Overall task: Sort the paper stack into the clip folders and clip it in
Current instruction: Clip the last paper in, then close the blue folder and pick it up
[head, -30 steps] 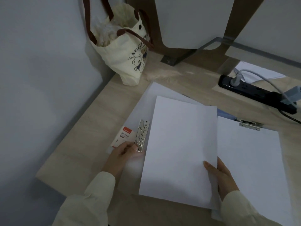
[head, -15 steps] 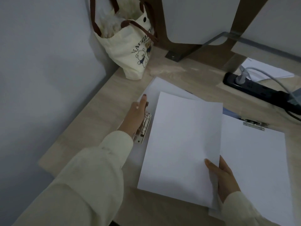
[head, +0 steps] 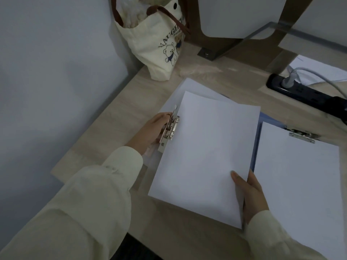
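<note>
Your pale wood-grain desk (head: 116,128) meets the wall (head: 56,72) on your left. At its back left corner stands a cream tote bag (head: 155,44) printed with bears. Before you a white clip folder (head: 187,89) lies flat, its metal clip (head: 170,128) at the left edge, a loose sheet (head: 202,156) covering most of it. Just beside it on the right lies a blue folder (head: 256,139), paper (head: 300,184) under its own top clip (head: 302,135). A black power strip (head: 308,92) with a grey plug (head: 287,82) lies at the back right, a white page (head: 315,66) behind it.

"NAUGH…" on cream tote bag (head: 148,40)
</note>
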Action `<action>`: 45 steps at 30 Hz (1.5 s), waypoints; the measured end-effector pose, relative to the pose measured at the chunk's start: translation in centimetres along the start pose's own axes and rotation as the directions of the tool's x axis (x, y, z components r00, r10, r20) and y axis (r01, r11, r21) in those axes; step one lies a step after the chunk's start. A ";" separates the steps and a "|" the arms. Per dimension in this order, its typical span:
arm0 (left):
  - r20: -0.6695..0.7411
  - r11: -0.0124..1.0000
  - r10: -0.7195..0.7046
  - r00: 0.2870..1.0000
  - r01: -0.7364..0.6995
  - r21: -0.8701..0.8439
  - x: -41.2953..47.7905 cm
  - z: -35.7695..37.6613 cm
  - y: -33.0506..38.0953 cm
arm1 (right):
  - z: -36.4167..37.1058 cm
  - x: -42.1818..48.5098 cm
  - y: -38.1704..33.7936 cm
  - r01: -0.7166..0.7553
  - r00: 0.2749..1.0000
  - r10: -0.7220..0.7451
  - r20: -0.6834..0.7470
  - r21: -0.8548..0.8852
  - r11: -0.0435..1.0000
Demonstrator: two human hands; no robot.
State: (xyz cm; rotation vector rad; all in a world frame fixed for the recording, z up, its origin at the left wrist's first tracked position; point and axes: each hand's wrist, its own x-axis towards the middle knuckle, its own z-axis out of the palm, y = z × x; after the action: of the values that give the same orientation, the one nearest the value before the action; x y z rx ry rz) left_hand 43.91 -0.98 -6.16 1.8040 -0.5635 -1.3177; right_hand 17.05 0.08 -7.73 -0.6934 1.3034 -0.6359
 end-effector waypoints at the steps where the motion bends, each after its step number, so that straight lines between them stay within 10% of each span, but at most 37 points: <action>1: 0.009 1.000 0.003 1.000 -0.003 0.004 -0.1 0.0 0.1 | 0.1 0.0 0.0 0.002 1.000 -0.003 -0.005 -0.010 1.000; 45: 0.113 0.990 -0.139 0.984 0.141 -0.013 -4.8 -1.9 -2.2 | 0.3 0.3 1.2 0.007 0.996 -0.019 -0.082 -0.144 0.990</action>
State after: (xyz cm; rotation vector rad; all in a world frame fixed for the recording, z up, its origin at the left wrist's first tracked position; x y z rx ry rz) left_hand 43.69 4.52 -4.97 1.7883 -0.4881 -1.5214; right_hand 17.43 0.70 -8.82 -0.8008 1.4333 -0.5909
